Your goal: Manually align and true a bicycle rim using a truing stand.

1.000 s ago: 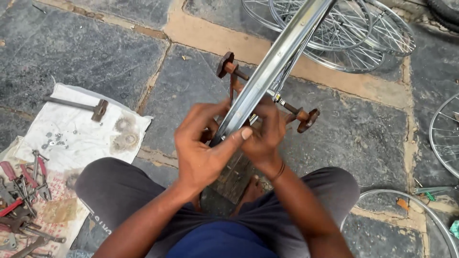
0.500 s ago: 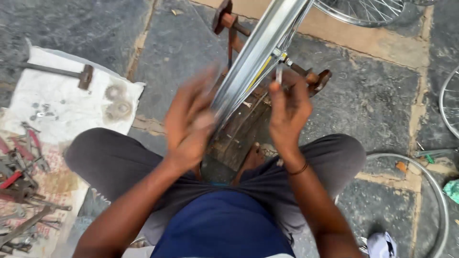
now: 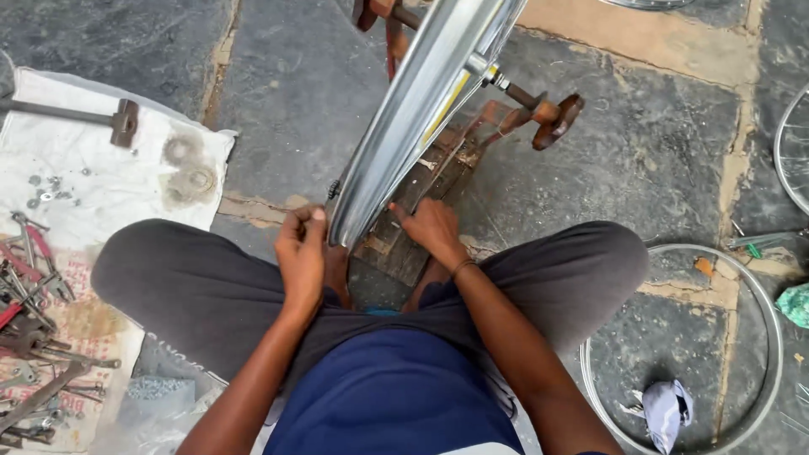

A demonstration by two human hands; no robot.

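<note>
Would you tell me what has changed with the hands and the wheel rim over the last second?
Both hands came down the shiny rim: the left hand now grips its lower edge, and the right hand let go and rests on the wooden stand. The rim stays on its axle, the tools on the cloth.

**Around the stone floor**

A white cloth [image 3: 93,181] lies at left on dark slabs [image 3: 286,93]. On it rest a hammer [image 3: 80,116], two rusty rings [image 3: 190,168] and small nuts [image 3: 50,187]. Spanners and pliers [image 3: 29,295] crowd its lower part. At right, a bare rim [image 3: 763,337] circles a crumpled rag [image 3: 666,409].
</note>
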